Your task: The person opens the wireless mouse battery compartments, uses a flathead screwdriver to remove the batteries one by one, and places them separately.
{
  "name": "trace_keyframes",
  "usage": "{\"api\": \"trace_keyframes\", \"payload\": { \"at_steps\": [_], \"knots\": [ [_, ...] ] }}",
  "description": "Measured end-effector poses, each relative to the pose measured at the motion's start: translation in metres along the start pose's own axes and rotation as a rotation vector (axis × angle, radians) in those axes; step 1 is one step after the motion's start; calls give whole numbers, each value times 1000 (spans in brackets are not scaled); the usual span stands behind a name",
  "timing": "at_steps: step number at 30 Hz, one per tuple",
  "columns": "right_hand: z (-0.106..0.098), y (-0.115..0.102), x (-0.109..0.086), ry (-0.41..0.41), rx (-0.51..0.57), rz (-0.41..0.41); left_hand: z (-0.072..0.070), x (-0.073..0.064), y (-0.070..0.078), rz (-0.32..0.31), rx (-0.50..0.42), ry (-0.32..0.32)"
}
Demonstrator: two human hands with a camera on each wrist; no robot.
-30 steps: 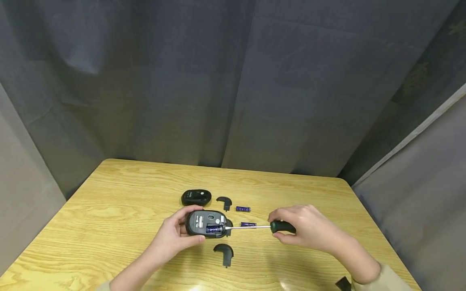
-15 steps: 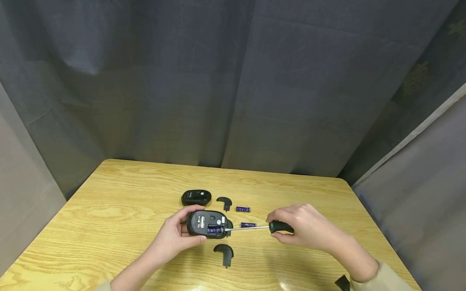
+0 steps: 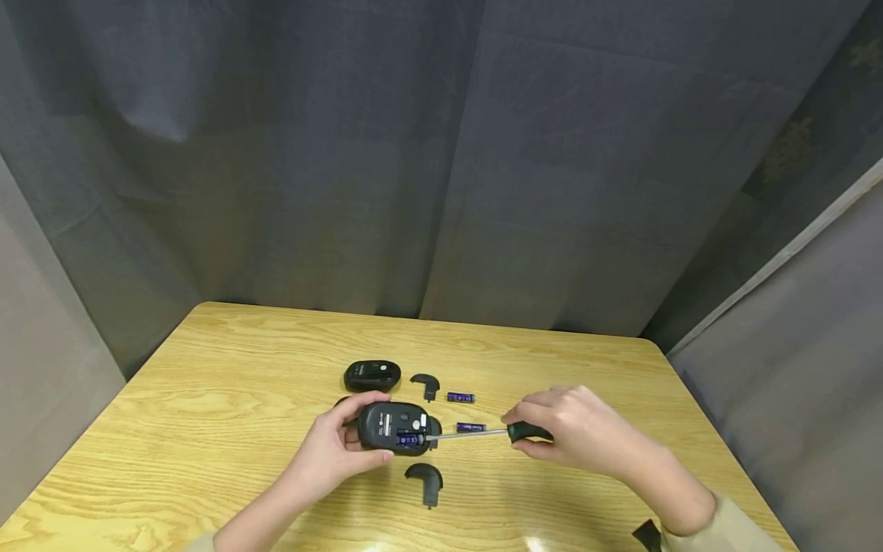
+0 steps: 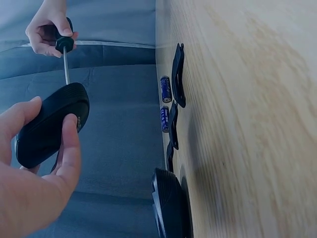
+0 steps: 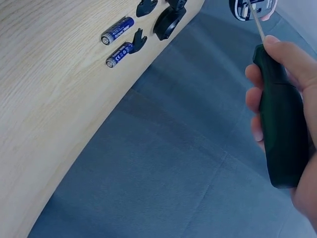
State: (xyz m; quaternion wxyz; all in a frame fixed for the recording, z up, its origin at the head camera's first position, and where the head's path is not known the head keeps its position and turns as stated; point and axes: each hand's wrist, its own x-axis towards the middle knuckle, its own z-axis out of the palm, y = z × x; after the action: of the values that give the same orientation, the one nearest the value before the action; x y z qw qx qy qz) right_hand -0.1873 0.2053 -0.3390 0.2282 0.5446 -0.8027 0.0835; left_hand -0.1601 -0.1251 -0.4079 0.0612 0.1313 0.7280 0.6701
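Note:
My left hand [image 3: 338, 441] grips an upturned black computer mouse [image 3: 381, 428] above the table, fingers on one side and thumb on the other. A blue battery [image 3: 410, 439] lies in its uncovered slot. In my right hand [image 3: 576, 425] is a screwdriver [image 3: 530, 432] with a dark green handle, pointing left. Its tip is at the battery's right end in the head view. The right wrist view shows my fingers and thumb around the screwdriver handle [image 5: 282, 119], its shaft reaching the mouse [image 5: 267, 7]. From the left wrist, only the dark shell of the mouse [image 4: 52, 124] shows.
On the wooden table [image 3: 241, 383] lie another black mouse [image 3: 372, 375], a battery cover [image 3: 427, 383] behind and a second cover [image 3: 428, 479] in front. A third cover [image 3: 436, 431] is partly hidden by the held mouse. Two blue batteries [image 3: 461, 397] lie right of them.
The held mouse has shifted slightly right and tilted, with its underside looking darker. My right hand and the screwdriver have moved a little left.

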Motion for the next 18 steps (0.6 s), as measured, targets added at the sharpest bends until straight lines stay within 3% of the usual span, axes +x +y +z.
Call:
{"api": "trace_keyframes", "payload": {
  "at_steps": [11, 18],
  "knots": [
    [2, -7, 9, 2, -120, -45, 4, 0, 0, -23, 38, 65],
    [7, -6, 5, 1, -78, -7, 4, 0, -2, -27, 56, 80]
  ]
}}
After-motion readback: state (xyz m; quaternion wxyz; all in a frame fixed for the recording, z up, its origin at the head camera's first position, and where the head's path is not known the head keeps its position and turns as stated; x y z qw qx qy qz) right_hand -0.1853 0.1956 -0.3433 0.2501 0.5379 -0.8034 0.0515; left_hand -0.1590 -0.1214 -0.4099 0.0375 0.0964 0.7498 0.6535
